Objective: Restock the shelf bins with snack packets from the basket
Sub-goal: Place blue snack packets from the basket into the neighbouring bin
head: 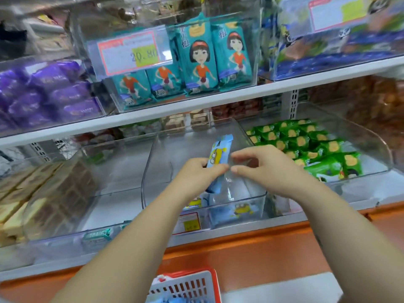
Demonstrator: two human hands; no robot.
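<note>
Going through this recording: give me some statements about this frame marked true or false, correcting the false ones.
1. The left hand holds a blue packet above the centre bin. True.
2. The green packets sit in the bin left of it. False: the green packets fill the bin to its right.
3. The basket is white with a red rim. True.
4. The price tag is on the purple packets' bin. False: the price tag is on the bin of teal packets.
5. Matching packets lie at the centre bin's front. True.
</note>
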